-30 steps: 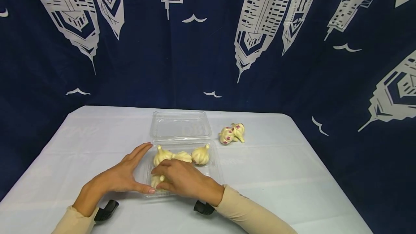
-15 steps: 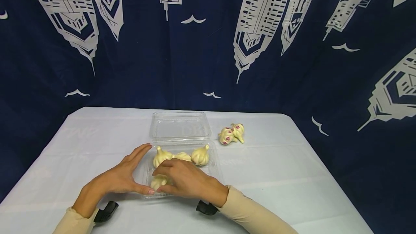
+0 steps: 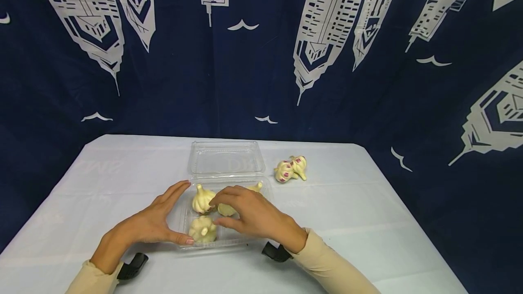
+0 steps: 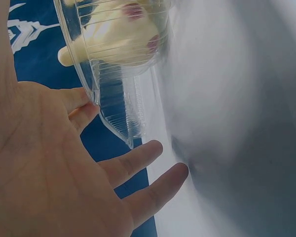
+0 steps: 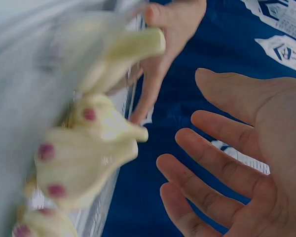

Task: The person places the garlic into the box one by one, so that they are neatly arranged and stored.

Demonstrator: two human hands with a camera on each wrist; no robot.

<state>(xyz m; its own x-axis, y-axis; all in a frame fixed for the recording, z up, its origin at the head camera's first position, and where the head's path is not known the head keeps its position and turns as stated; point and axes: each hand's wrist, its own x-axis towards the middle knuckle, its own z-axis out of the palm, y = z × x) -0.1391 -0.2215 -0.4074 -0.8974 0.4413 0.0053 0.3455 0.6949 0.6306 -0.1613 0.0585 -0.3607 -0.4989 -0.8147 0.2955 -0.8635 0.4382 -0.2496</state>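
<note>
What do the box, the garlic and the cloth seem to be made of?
Box: thin clear plastic, glossy; it is see-through, with ribbed walls catching light.

Garlic: smooth and satiny, possibly moulded plastic or foam; the blotchy pink patches look painted on, though real bulbs can't be ruled out.

Cloth: matt white, probably woven fabric, judging by its soft creases.

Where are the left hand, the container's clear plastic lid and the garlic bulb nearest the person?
Left hand (image 3: 154, 222), head view, back of the hand.
Clear plastic lid (image 3: 227, 159), head view, middle of its panel.
Nearest garlic bulb (image 3: 198, 230), head view, its rounded body.
</note>
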